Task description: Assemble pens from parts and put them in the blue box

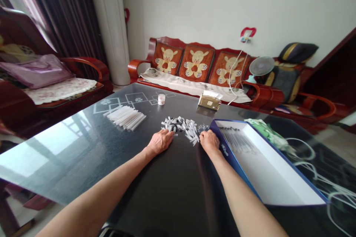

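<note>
A loose pile of small white and black pieces (179,124) lies mid-table. At its near left edge rests my left hand (161,140), palm down with the fingers curled together; whatever they hold is hidden. My right hand (209,141) is closed at the pile's right end, by some small shiny metallic bits (203,128) and against the blue box's side. What sits in its fingertips is too small to make out. The open blue box (278,172), white inside, holds a row of thin clear sticks with dark ends (236,140) at its far left.
A bundle of white tubes (125,117) lies left on the dark glossy table (167,192). Farther back stand a small white cup (161,99) and a tissue box (209,102). Right of the blue box are a green-and-white bag (267,133) and looped white cables (328,181).
</note>
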`<state>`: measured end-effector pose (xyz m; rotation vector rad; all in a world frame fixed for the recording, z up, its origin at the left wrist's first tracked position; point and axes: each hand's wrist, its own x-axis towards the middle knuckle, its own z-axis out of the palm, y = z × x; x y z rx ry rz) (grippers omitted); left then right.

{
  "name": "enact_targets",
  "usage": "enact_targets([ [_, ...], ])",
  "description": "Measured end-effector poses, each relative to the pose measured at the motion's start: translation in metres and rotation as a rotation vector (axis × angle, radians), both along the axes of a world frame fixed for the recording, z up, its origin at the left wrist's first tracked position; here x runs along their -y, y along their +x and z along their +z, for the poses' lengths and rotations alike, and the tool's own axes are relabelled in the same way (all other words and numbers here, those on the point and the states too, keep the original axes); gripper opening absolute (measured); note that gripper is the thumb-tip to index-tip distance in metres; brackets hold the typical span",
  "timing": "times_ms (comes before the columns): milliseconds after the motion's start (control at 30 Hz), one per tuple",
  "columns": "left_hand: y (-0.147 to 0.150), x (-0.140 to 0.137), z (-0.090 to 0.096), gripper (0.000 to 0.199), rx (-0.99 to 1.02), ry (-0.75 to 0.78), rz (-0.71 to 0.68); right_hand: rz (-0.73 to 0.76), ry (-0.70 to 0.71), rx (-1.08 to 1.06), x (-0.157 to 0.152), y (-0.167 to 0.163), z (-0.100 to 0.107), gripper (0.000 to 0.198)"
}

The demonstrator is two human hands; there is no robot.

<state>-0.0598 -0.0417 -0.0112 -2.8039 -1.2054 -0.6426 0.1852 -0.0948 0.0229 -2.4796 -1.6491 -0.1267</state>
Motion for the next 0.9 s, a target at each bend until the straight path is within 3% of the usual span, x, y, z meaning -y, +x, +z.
enact_targets([
  [267, 0.0, 0.001, 0.0, 0.029, 0.007, 0.028, -0.01, -0.088, -0.164, -0.085, -0.041, -0.005, 0.012, 0.021],
  [433, 0.0, 0.002, 0.003, 0.028, -0.009, 0.013, -0.012, -0.129, -0.195, -0.17, -0.06, -0.002, 0.024, 0.017],
  [567, -0.001, 0.003, 0.004, 0.029, 0.004, 0.0, -0.001, -0.121, -0.118, -0.205, -0.053, 0.001, 0.029, 0.012],
  [700, -0.001, 0.001, 0.004, 0.034, 0.024, 0.001, 0.022, -0.06, 0.051, -0.259, -0.035, 0.007, 0.035, 0.005],
  [767, 0.002, -0.002, 0.006, 0.033, 0.033, 0.01, 0.018, -0.012, 0.204, -0.553, -0.028, 0.007, 0.037, 0.007],
  [900, 0.016, -0.015, 0.011, 0.034, 0.066, 0.031, -0.011, 0.209, 0.443, -1.527, -0.027, -0.003, 0.036, 0.024],
])
